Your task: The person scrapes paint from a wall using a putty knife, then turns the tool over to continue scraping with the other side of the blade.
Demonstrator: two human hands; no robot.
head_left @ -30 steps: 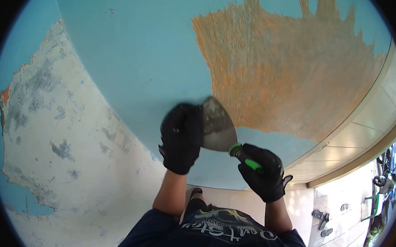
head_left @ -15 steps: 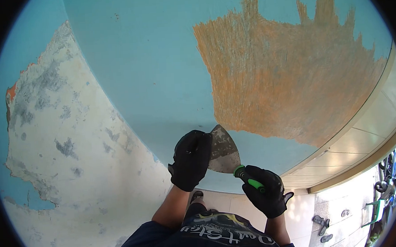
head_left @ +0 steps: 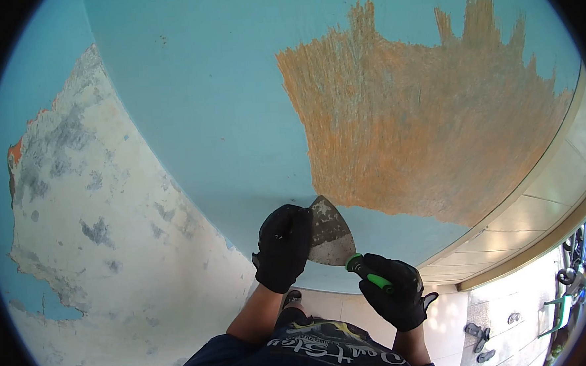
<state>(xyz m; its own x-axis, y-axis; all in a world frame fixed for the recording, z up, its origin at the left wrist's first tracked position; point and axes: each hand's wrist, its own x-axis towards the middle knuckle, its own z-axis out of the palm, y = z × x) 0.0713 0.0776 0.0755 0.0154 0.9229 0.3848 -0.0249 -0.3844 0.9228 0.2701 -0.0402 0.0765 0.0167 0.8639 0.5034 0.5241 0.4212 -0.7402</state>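
Observation:
I hold a paint scraper (head_left: 331, 235) between both gloved hands, in front of a light-blue wall (head_left: 216, 101). My right hand (head_left: 393, 292), in a black glove, wraps round its green and black handle. My left hand (head_left: 283, 248), also in a black glove, is closed at the left side of the wide metal blade, its fingertips largely hidden. Pale and dark smears mark the blade. Its upper corner overlaps the lower left edge of a bare orange-brown patch (head_left: 409, 124) with ragged, streaked edges.
On the left, an adjoining wall has a large whitish, grey-stained patch (head_left: 129, 225) with broken paint edges. A tiled ledge (head_left: 507, 231) curves along the right. Beyond it lie sandals (head_left: 476, 336) on the floor and a green-framed object (head_left: 560, 315).
The wall, hands and scraper all sit slightly lower in the view, as the camera has tilted up a little. My grip on the scraper looks the same.

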